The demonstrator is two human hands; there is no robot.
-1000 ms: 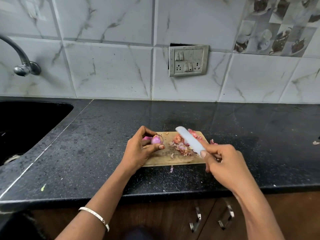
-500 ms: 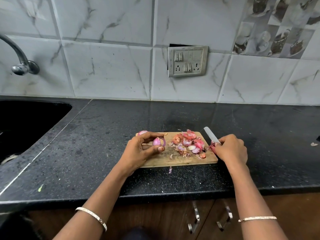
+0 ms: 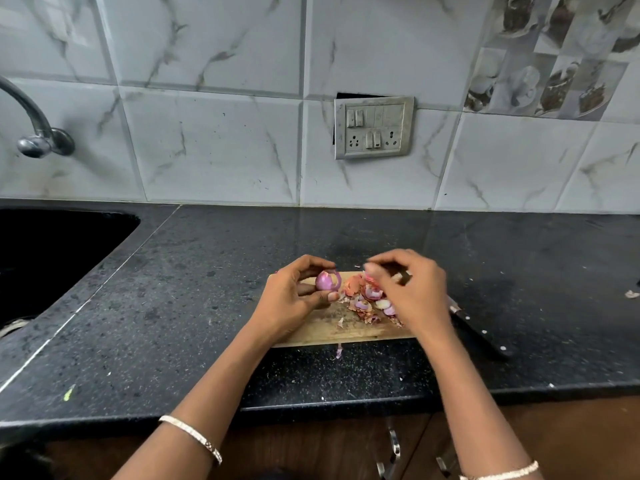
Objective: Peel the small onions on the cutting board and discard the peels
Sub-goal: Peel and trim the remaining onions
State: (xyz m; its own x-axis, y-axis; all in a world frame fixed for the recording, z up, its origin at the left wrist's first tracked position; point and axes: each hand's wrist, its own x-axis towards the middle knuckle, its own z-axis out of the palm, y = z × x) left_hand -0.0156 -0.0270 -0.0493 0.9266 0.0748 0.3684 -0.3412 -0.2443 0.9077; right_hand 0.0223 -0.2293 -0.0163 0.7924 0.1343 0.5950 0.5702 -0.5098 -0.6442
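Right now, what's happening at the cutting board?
A person is peeling small onions by hand. The left hand grips a partly peeled onion above the wooden cutting board, a strip of skin curling off it. The right hand reaches toward it, blurred, so whether it pinches anything is unclear. A pile of peels lies on the board, and the knife lies on the black countertop right of it.

No text, label, brand, number or sign can be read, neither on the switch panel (image 3: pixel 374 128) nor on the patterned tiles (image 3: pixel 554 57) right of it.
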